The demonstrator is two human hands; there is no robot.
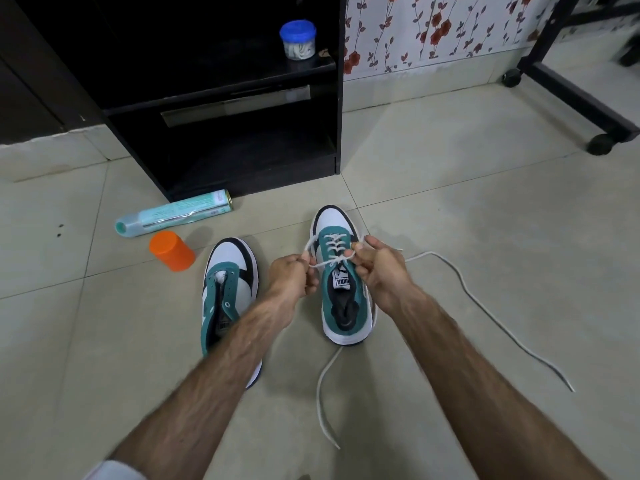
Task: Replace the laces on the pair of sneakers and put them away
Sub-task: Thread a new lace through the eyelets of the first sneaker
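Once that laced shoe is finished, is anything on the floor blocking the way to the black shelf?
Nothing visible does. Bare tile lies between the laced teal-and-white sneaker and the black wooden shelf unit. The orange plastic cup and teal foil roll lie off to the left.

Unlaced sneaker (230, 299) lies left of laced sneaker (343, 282), cabinet (221, 109) behind.

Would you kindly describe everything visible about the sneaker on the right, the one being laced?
The right sneaker stands upright on the tiled floor, toe pointing away. It has a teal, suede-looking upper, a white toe with black trim, a white sole and a branded tongue label. A white lace crosses its front eyelets; the upper ones look unthreaded. The left hand and right hand each pinch the lace above the tongue. Loose lace ends trail on the floor nearby.
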